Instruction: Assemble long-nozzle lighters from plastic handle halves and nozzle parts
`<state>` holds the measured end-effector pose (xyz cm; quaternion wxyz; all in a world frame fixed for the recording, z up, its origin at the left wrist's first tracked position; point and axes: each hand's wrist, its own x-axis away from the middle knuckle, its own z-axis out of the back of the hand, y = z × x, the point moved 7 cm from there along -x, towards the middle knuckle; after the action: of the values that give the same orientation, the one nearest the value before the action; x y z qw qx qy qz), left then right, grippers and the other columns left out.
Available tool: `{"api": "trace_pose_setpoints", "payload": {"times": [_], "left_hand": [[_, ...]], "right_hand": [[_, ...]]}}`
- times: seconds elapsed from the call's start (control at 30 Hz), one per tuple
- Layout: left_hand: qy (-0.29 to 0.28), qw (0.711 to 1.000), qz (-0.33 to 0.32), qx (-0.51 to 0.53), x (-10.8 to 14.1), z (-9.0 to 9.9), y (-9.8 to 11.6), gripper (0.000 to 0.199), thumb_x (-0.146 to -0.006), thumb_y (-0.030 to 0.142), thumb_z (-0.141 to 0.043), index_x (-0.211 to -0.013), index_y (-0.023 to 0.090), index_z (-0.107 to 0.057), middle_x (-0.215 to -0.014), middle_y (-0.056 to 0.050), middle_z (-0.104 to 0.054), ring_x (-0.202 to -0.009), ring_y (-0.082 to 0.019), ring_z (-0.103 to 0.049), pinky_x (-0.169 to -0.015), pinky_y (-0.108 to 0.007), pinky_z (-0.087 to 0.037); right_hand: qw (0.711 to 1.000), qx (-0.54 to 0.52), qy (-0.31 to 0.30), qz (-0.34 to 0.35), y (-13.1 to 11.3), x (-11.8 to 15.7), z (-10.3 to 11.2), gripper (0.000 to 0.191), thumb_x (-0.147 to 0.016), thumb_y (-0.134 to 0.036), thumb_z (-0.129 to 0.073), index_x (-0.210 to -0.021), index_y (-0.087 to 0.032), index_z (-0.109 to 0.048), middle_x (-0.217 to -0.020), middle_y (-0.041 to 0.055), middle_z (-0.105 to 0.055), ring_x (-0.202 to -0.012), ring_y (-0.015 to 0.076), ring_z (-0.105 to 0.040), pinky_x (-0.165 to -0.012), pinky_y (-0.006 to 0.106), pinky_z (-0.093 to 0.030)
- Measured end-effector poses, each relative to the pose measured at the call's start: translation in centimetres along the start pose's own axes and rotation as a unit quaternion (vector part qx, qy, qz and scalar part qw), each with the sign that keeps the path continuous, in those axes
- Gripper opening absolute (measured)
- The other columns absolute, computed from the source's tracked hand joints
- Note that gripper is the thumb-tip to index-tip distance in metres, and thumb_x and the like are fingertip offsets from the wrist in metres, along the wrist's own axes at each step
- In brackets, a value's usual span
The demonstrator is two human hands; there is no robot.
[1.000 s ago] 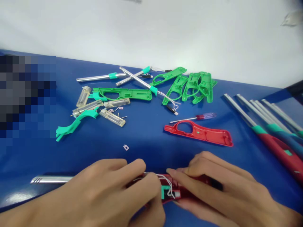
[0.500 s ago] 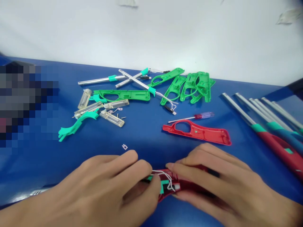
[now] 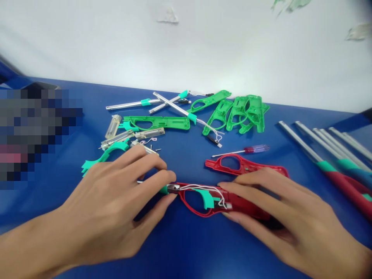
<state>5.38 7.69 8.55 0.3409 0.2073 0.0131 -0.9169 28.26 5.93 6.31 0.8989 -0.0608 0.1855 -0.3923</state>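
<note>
Near the front of the table, my right hand [image 3: 290, 217] grips the wide end of a red lighter casing half [image 3: 247, 199]. In its loop lies a teal trigger [image 3: 206, 198], with white wires [image 3: 203, 186] running over it to a small black part with a pale tip. My left hand [image 3: 124, 201] pinches the metal lighter tube [image 3: 173, 188] by its teal collar at the casing's narrow end. Most of that tube is hidden behind my fingers. Behind my right hand lies a second red casing half [image 3: 252, 167], partly covered by the fingers.
A screwdriver [image 3: 250, 150] lies behind the red casings. Green casing halves [image 3: 162, 123], metal tubes [image 3: 171, 104] and clear fuel tanks [image 3: 113, 126] are spread further back. Teal triggers [image 3: 104, 155] lie at left. Several assembled lighters [image 3: 337, 174] line the right, before a white wall [image 3: 186, 46].
Both hands have moved up the table with the red casing half. My left hand has shifted left off the loop, exposing the trigger and tube end. The camera view has shifted slightly.
</note>
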Motion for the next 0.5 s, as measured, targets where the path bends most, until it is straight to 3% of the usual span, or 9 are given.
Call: {"api": "trace_pose_setpoints", "payload": {"times": [0.5], "left_hand": [[-0.010,1.000,-0.010,-0.008,-0.28,-0.74,0.35,0.014,-0.105,0.021,-0.053,-0.111,0.022,-0.066,-0.099,-0.007,-0.067,-0.087,-0.026,-0.062,-0.052,-0.035,-0.046]], "right_hand": [[1.000,0.006,-0.001,0.006,-0.28,-0.10,-0.02,0.029,-0.108,-0.035,-0.059,-0.136,-0.028,-0.061,-0.120,0.0053,-0.075,-0.111,0.0258,-0.073,-0.095,0.047,-0.064]]}}
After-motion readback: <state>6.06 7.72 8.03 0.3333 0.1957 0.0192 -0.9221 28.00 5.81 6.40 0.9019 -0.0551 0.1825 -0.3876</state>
